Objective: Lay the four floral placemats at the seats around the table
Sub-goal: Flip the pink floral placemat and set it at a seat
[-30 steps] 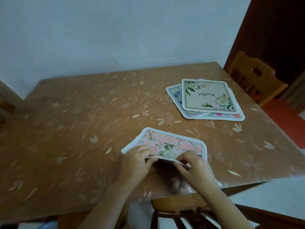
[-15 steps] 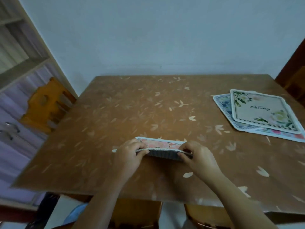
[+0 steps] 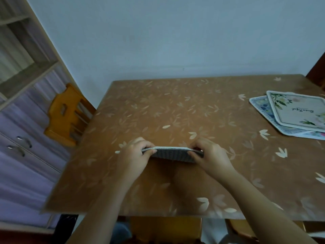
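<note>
I hold one floral placemat point(image 3: 171, 154) above the middle of the brown table point(image 3: 158, 110), lifted so that only its grey underside and white near edge show. My left hand point(image 3: 136, 154) grips its left end and my right hand point(image 3: 210, 154) grips its right end. A stack of three more placemats lies at the table's right edge: a cream one with green leaves point(image 3: 299, 110) on top, a blue-bordered one point(image 3: 260, 105) under it, and a pink corner point(image 3: 316, 134) at the bottom.
An orange wooden chair point(image 3: 67, 113) stands at the table's left side. Behind it is a shelf unit with lilac cabinet doors point(image 3: 21, 138). A white wall runs along the table's far edge. Another chair back shows below the near edge point(image 3: 165, 228).
My view has swung left, bringing the left chair and shelves in. The placemat has been lifted from lying face up to nearly edge-on, moving leftward with both hands.
</note>
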`<action>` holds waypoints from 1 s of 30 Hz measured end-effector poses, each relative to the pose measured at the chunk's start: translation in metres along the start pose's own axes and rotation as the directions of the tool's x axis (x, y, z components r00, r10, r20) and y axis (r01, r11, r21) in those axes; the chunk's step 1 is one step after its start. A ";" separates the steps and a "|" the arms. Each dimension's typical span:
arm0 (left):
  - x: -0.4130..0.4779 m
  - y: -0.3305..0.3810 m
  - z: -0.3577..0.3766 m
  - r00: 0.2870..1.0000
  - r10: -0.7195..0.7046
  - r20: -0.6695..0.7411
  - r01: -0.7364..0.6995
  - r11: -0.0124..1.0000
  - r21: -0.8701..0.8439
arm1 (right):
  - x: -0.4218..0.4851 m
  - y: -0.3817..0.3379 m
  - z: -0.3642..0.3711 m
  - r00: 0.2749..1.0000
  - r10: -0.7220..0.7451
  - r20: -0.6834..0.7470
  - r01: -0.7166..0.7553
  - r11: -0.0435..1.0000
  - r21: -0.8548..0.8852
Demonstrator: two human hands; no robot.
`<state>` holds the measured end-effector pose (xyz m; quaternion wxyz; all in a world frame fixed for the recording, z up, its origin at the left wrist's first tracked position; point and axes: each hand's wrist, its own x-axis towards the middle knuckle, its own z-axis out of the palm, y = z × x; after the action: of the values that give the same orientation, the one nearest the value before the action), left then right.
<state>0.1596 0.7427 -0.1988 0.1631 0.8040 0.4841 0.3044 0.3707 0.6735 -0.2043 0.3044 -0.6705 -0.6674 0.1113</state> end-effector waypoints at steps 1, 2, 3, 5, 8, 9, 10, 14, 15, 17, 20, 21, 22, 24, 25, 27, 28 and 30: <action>0.005 -0.002 -0.006 1.000 0.010 -0.008 -0.010 1.000 -0.003 | 0.005 -0.006 0.000 1.000 -0.008 -0.013 0.008 1.000 -0.013; 0.010 -0.003 -0.013 1.000 0.020 -0.016 -0.020 1.000 -0.008 | 0.011 -0.011 -0.002 0.999 -0.016 -0.029 0.015 1.000 -0.022; 0.015 -0.004 -0.019 0.999 0.028 -0.022 -0.028 1.000 -0.012 | 0.016 -0.016 -0.004 0.999 -0.022 -0.048 0.021 0.999 -0.028; 0.026 -0.003 -0.031 0.998 0.044 -0.034 -0.044 0.999 -0.012 | 0.025 -0.026 -0.009 0.996 -0.039 -0.083 0.036 0.999 -0.034; 0.038 0.000 -0.048 0.996 0.077 -0.051 -0.077 0.997 0.005 | 0.035 -0.040 -0.022 0.991 -0.069 -0.118 0.065 0.997 -0.039; 0.042 0.001 -0.054 0.995 0.085 -0.043 -0.085 0.996 0.009 | 0.038 -0.044 -0.026 0.990 -0.080 -0.119 0.075 0.996 -0.049; 0.045 0.001 -0.058 0.995 0.092 -0.029 -0.092 0.996 0.009 | 0.040 -0.047 -0.030 0.989 -0.090 -0.113 0.083 0.995 -0.061; 0.058 -0.001 -0.071 0.995 0.077 0.058 -0.076 0.997 -0.012 | 0.053 -0.052 -0.037 0.993 -0.086 -0.081 0.079 0.994 -0.080; 0.061 -0.001 -0.072 0.994 0.080 0.073 -0.079 0.997 -0.014 | 0.057 -0.052 -0.038 0.994 -0.074 -0.076 0.069 0.995 -0.076; 0.068 -0.002 -0.072 0.992 0.090 0.085 -0.089 0.996 -0.009 | 0.067 -0.050 -0.037 0.997 -0.050 -0.061 0.047 0.997 -0.057; 0.084 -0.003 -0.070 0.991 0.112 0.070 -0.112 0.994 -0.003 | 0.088 -0.044 -0.035 0.998 -0.015 -0.056 0.012 0.999 -0.042; 0.091 -0.004 -0.069 0.991 0.118 0.057 -0.118 0.993 -0.010 | 0.096 -0.042 -0.034 0.998 -0.003 -0.065 0.000 0.999 -0.041; 0.099 -0.004 -0.068 0.991 0.127 0.036 -0.126 0.992 -0.017 | 0.104 -0.040 -0.034 0.996 0.005 -0.085 -0.008 0.999 -0.033; 0.114 -0.003 -0.067 0.985 0.166 -0.056 -0.166 0.986 -0.004 | 0.119 -0.039 -0.035 0.986 0.006 -0.168 -0.007 1.000 -0.006; 0.120 -0.002 -0.066 0.972 0.202 -0.124 -0.201 0.979 0.016 | 0.125 -0.040 -0.034 0.972 -0.008 -0.235 0.008 1.000 -0.002; 0.127 -0.004 -0.062 0.932 0.288 -0.220 -0.285 0.957 0.044 | 0.132 -0.041 -0.031 0.925 -0.052 -0.375 0.056 0.998 -0.001; 0.126 -0.007 -0.057 0.918 0.316 -0.241 -0.315 0.948 0.047 | 0.132 -0.039 -0.027 0.904 -0.063 -0.423 0.073 0.997 0.009; 0.116 -0.023 -0.038 0.920 0.314 -0.234 -0.320 0.947 0.016 | 0.123 -0.031 -0.011 0.896 -0.039 -0.442 0.065 0.997 0.044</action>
<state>0.1600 0.8540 -0.1443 0.0626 0.8284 0.3599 0.4247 0.3620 0.7868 -0.1467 0.4697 -0.6510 -0.5954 -0.0325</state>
